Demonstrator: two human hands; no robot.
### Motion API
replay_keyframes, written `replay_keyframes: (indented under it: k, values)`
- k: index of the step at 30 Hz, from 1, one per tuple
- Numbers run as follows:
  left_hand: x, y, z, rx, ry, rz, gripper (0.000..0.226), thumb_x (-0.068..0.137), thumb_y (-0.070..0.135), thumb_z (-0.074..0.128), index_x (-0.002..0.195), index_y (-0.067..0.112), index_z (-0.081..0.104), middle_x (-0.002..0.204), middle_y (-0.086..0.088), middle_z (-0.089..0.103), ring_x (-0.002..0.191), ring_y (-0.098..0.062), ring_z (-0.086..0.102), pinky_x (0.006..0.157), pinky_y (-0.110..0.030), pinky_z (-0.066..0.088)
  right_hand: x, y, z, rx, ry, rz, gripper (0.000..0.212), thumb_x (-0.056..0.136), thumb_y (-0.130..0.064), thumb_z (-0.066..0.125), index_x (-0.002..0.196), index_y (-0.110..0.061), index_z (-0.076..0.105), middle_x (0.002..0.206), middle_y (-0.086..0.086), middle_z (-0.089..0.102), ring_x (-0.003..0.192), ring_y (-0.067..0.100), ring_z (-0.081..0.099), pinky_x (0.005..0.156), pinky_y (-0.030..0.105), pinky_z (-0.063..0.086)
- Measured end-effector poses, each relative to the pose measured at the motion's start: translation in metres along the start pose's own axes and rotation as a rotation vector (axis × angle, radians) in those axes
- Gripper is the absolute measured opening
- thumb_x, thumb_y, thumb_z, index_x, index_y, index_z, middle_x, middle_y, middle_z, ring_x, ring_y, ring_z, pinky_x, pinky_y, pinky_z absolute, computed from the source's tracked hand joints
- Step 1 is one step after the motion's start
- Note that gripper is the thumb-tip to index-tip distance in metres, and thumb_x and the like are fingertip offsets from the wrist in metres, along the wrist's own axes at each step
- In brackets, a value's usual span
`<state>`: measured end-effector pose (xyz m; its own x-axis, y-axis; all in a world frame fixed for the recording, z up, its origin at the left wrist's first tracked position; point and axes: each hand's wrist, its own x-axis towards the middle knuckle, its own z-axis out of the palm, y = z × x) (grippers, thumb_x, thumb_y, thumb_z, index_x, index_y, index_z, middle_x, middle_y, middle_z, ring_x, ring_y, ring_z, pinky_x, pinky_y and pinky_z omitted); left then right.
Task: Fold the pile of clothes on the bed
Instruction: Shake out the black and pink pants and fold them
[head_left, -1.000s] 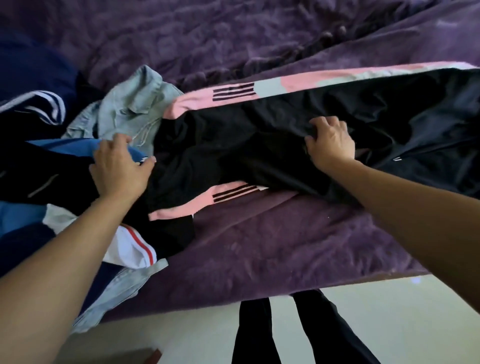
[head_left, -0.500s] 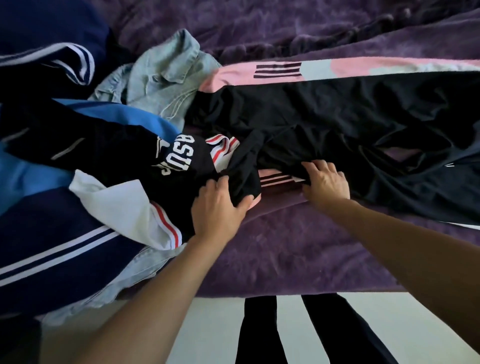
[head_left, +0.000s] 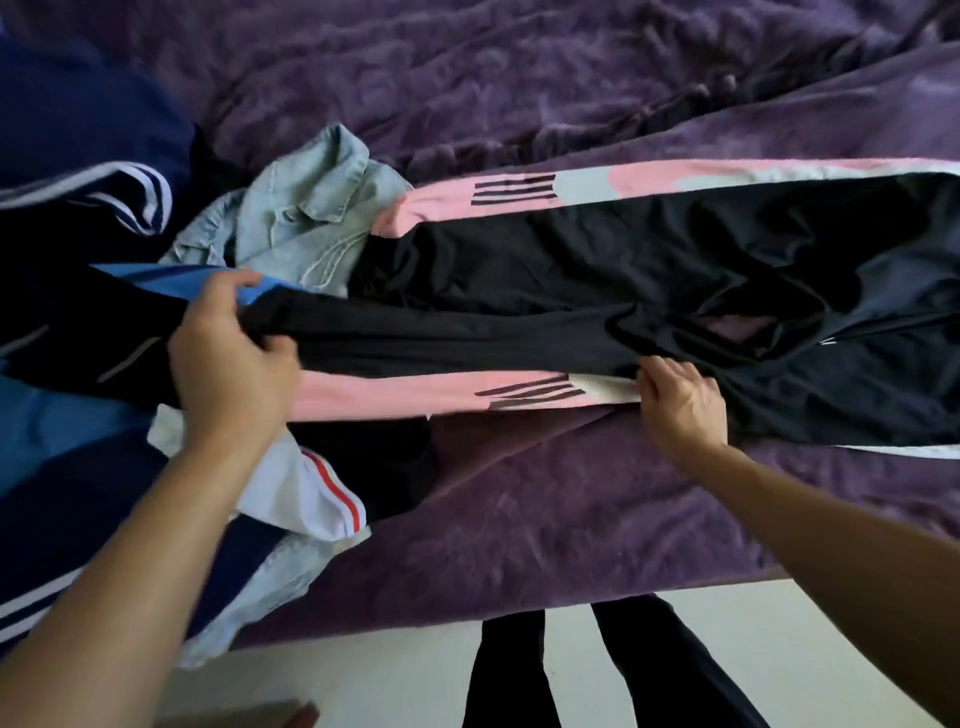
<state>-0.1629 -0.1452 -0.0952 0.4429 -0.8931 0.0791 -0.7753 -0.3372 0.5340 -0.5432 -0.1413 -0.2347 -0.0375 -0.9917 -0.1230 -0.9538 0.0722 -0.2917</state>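
Jacket (head_left: 597, 270) spread across purple bedspread (head_left: 519, 78). Left hand (head_left: 228, 364) clenched on its black-and-pink sleeve (head_left: 441, 353) beside clothes pile (head_left: 78, 322); right hand (head_left: 680, 405) pinching same sleeve near shoulder.

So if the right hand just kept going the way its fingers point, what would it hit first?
The right hand points away from the body, so it would push straight into the black jacket that its fingertips touch. Further on lies the far pink stripe. Depth is unclear.
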Motion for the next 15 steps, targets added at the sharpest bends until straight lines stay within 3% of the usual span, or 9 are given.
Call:
replay_keyframes:
  k: [3,6,10,15]
  values:
    - [0.012,-0.006,-0.013,0.314,-0.209,-0.093,0.061,0.073,0.003,0.069,0.129,0.014,0.047,0.119,-0.023,0.055,0.103,-0.045,0.055,0.088,-0.052,0.044,-0.017,0.003,-0.006,-0.027,-0.037,-0.037,0.029,0.093,-0.022,0.053,0.119,-0.015,0.064,0.115,0.006,0.066,0.108,0.034,0.057,0.082,0.045,0.043]
    - [0.001,0.010,0.008,0.540,-0.283,0.074,0.074,0.069,0.010,0.076,0.134,0.015,0.041,0.126,-0.023,0.044,0.109,-0.046,0.047,0.083,-0.054,0.042,-0.027,0.009,0.001,-0.095,-0.260,-0.001,0.046,0.091,-0.032,0.057,0.136,-0.024,0.051,0.138,0.001,0.051,0.126,0.027,0.045,0.095,0.043,0.039]
    - [-0.037,0.066,0.068,0.443,-0.317,0.355,0.052,0.071,0.014,0.072,0.121,0.015,0.057,0.114,-0.016,0.053,0.105,-0.039,0.049,0.084,-0.049,0.043,-0.039,0.030,0.007,-0.095,-0.380,0.040,0.048,0.090,-0.035,0.055,0.136,-0.027,0.049,0.142,-0.002,0.046,0.131,0.022,0.039,0.098,0.039,0.036]
    - [-0.113,0.141,0.148,0.361,-0.595,0.542,0.031,0.084,0.026,0.058,0.115,0.023,0.058,0.112,-0.003,0.057,0.108,-0.027,0.050,0.088,-0.039,0.041,-0.047,0.091,-0.020,-0.063,-0.328,0.070,0.046,0.086,-0.027,0.058,0.132,-0.022,0.054,0.136,0.000,0.051,0.127,0.025,0.044,0.096,0.040,0.039]
